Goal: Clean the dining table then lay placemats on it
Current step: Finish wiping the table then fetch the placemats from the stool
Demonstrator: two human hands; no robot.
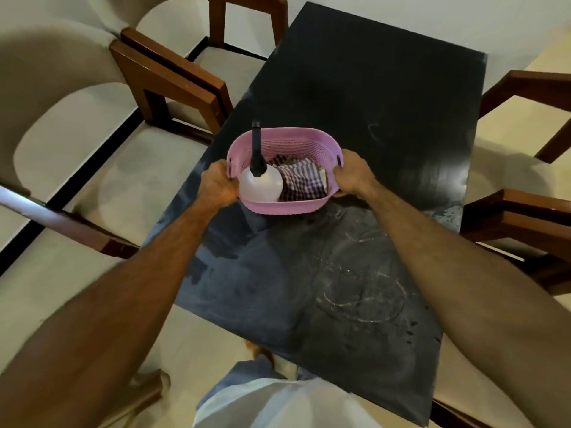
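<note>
A pink plastic basket (pixel 287 143) is over the middle of the black dining table (pixel 386 97). My left hand (pixel 217 185) grips its left rim and my right hand (pixel 352 176) grips its right rim. Inside the basket stands a clear spray bottle (pixel 261 185) with a black nozzle, beside a folded checked cloth (pixel 304 180). The near half of the table shows dusty smears and white ring marks (pixel 364 291). I cannot tell whether the basket touches the tabletop.
Brown wooden chairs with cream cushions (pixel 173 78) line the left side, and two more chairs (pixel 525 217) stand on the right. A pale rod (pixel 27 205) crosses the left edge. My legs show at the table's near end.
</note>
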